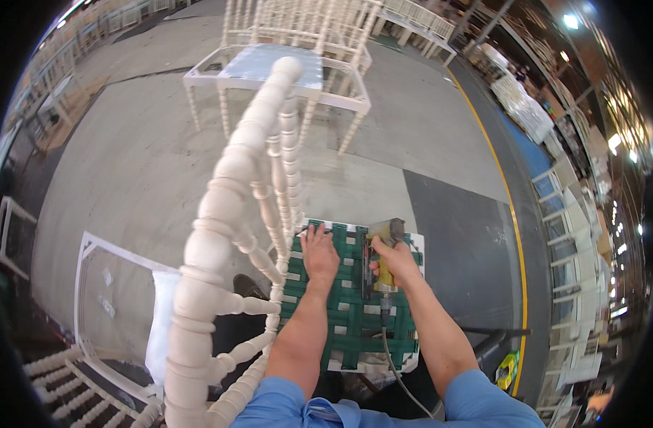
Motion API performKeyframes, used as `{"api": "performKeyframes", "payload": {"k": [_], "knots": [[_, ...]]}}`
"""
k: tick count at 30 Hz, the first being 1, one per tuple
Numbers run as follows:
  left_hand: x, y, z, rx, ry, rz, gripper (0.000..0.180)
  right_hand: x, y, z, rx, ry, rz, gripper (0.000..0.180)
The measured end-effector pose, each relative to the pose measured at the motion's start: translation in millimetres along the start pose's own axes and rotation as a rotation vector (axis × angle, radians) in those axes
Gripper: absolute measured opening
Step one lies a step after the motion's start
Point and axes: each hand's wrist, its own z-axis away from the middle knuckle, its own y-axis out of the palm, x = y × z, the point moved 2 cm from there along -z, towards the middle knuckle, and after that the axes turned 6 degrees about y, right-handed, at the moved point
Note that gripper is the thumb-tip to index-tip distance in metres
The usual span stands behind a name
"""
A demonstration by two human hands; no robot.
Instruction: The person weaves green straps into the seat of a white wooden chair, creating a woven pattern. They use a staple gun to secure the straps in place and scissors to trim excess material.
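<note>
Right hand (396,262) clamped on a yellow tool (386,277), whose hose (390,360) disappears toward five o'clock, the person spreads the left hand (319,257) at the green-webbed seat's (344,314) eleven o'clock.

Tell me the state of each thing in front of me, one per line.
Left hand, spread on the webbing
Right hand, closed around the tool
Yellow tool, held, hose attached
Hose, curved
Green webbing, woven across the seat
Chair ahead, standing upright
</note>
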Motion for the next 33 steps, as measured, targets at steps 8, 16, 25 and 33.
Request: {"api": "performKeyframes", "payload": {"k": [8, 16, 25, 33], "knots": [[-18, -4, 0, 0.025, -0.093, 0.134, 0.036, -65, -195, 188, -0.306, -0.097, -0.079, 0.038], [-45, -46, 177, 0.398, -0.539, 1.021, 0.036, -225, -332, 297, -0.716, 0.071, -0.523, 0.041], [-14, -94, 295, 0.596, -1.420, 1.020, 0.067, -365, -451, 280, -0.771, 0.253, -0.886, 0.050], [-30, -79, 279, 0.467, -1.302, 1.009, 0.106, -362, -451, 309, -1.109, 0.260, 0.124, 0.045]]}}
